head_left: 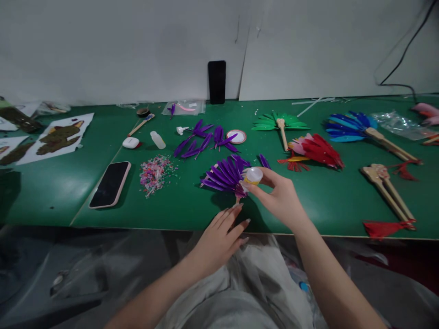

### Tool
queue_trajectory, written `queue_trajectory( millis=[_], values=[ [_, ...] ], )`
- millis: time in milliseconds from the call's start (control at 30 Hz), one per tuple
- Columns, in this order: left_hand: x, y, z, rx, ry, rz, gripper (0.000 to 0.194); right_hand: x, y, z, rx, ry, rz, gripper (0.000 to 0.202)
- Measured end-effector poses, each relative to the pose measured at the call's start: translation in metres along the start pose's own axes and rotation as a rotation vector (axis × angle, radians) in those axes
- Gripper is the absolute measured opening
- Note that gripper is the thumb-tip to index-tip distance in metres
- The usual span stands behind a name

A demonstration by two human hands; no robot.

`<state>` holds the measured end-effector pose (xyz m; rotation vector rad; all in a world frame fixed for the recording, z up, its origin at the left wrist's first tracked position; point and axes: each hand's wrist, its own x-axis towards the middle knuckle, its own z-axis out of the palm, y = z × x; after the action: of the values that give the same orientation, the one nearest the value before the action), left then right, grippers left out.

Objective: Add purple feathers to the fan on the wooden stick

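A purple feather fan point(224, 176) is spread in front of me, its quills meeting at a short light handle. At that handle my left hand point(221, 235) has its fingers laid over the lower end; the thumb is hidden underneath. My right hand point(279, 196) pinches a small bottle point(254, 175) with a yellow label and a whitish round end, tilted over the base of the feathers. The bottle's tip is hidden by the fingers. Loose purple feathers point(195, 145) lie behind the fan, beside a small round white lid point(236, 136) with a reddish rim.
A phone point(110, 185) and a heap of colourful bits point(156, 174) lie left; another small bottle point(157, 140) stands behind. Green point(281, 125), red point(317, 151) and blue point(351, 127) feather fans lie right, with bare wooden handles point(387, 187). A black phone point(216, 82) leans on the wall.
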<state>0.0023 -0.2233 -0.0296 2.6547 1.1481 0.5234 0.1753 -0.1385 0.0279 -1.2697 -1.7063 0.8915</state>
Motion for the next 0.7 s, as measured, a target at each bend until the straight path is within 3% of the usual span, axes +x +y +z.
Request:
queue_trajectory(
  millis=[333, 533, 700],
  values=[
    [-0.001, 0.0, 0.001, -0.025, -0.004, 0.0, 0.039, 0.001, 0.002, -0.01, -0.015, -0.026, 0.046, 0.024],
    [-0.001, -0.001, 0.002, -0.038, 0.015, 0.005, 0.039, 0.006, 0.004, -0.012, 0.086, 0.137, 0.048, 0.028],
    [0.0, -0.001, 0.001, -0.031, 0.004, 0.006, 0.04, 0.01, 0.009, -0.002, 0.156, 0.122, 0.017, 0.027]
  ],
)
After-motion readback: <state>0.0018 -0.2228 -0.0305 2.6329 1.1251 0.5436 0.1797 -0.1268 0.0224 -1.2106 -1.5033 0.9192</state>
